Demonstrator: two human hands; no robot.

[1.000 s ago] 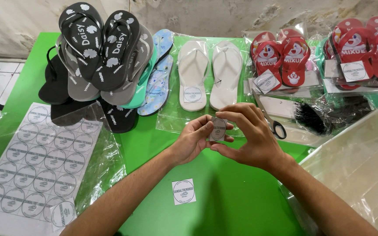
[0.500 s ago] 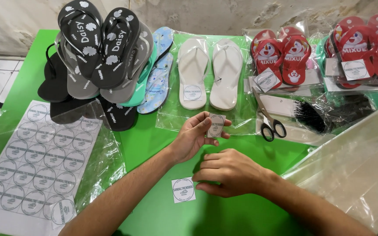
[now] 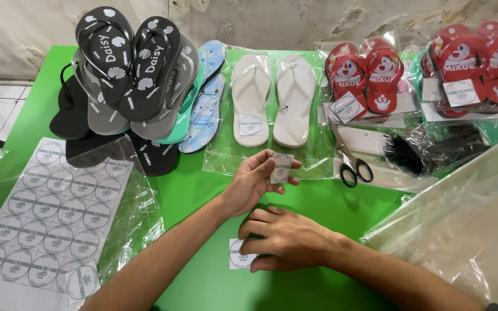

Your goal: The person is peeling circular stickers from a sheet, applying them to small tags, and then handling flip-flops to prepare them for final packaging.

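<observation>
White round sticker [image 3: 282, 168] pinched in left hand [image 3: 255, 183]; right hand [image 3: 286, 239] flat on another label [image 3: 240, 255].

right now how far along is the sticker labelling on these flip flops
Done: the bagged white pair and two red pairs already carry round labels. In hand: the left hand holds a cut label at its fingertips, while the right hand rests on another label square on the green table. Left: the black and grey pile sits unbagged, and the sticker sheet is mostly full.

Single head view, looking steeply down, close over green table [image 3: 203, 196]
</observation>
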